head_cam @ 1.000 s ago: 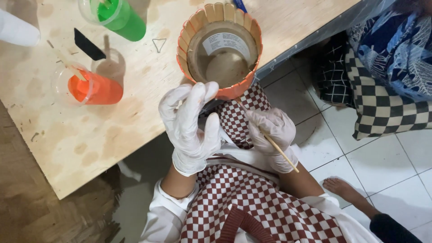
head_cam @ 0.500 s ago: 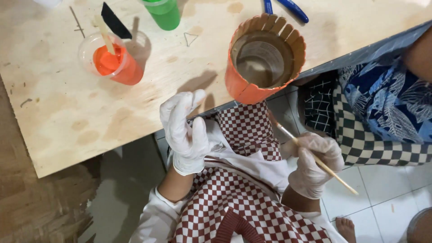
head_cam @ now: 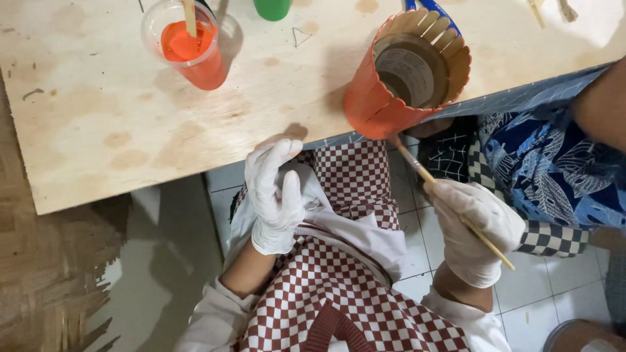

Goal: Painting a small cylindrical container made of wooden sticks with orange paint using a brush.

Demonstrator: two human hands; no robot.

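A pale plywood table (head_cam: 130, 124) fills my view above white floor tiles. On it I see a clear cup (head_cam: 189, 42) holding orange paint and a stick. My gloved right hand (head_cam: 473, 228) grips a paintbrush (head_cam: 450, 205) touching the orange stick-clad pot (head_cam: 407, 72), which has a tape roll inside, at the table edge; my left hand (head_cam: 274, 195) is loosely open, empty.

The board's (head_cam: 117, 124) near-left part lies bare and open. At its far edge an orange cup (head_cam: 189, 45) and a green cup (head_cam: 272, 8) stand in the way. The holder (head_cam: 407, 78) overhangs the near edge, crowded on the right by a person's patterned clothing (head_cam: 548, 169).
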